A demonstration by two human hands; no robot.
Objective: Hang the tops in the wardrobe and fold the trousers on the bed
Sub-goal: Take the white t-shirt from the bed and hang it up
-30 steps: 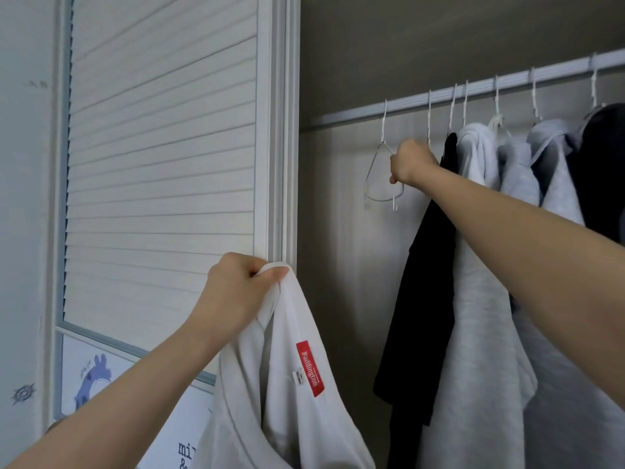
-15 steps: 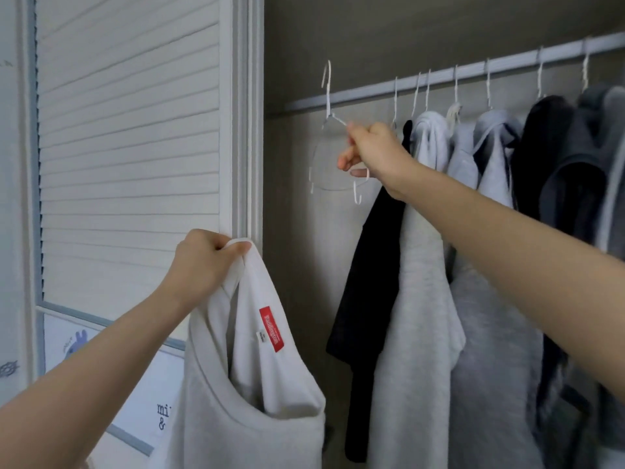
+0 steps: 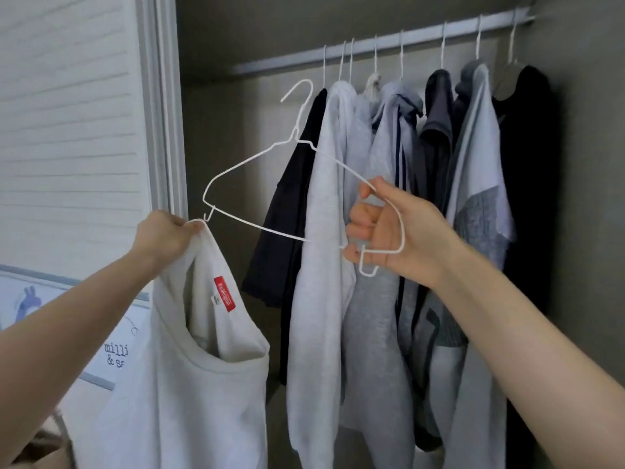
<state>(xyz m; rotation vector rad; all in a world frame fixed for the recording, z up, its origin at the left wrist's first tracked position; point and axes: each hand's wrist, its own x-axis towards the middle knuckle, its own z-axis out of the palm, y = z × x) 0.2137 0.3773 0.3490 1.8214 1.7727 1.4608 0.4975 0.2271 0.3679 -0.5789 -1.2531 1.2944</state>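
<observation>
My left hand [image 3: 162, 236] grips a white top [image 3: 189, 384] by its shoulder, holding it up at the lower left; a red label shows inside the neck. My right hand [image 3: 392, 231] grips the right end of a white wire hanger [image 3: 257, 160], which is off the rail and tilted, its hook pointing up. The hanger's left tip nearly touches the top by my left fingers. Behind both, the wardrobe rail [image 3: 382, 45] runs across the top.
Several tops in black, grey and white hang on the rail, among them a black top [image 3: 287, 211] and a light grey top [image 3: 321, 265] nearest the hanger. A white slatted wardrobe door [image 3: 67, 130] stands at the left.
My right hand has lifted the wire hanger off the rail and brought it down and towards me, next to the white top. The view has shifted right.
</observation>
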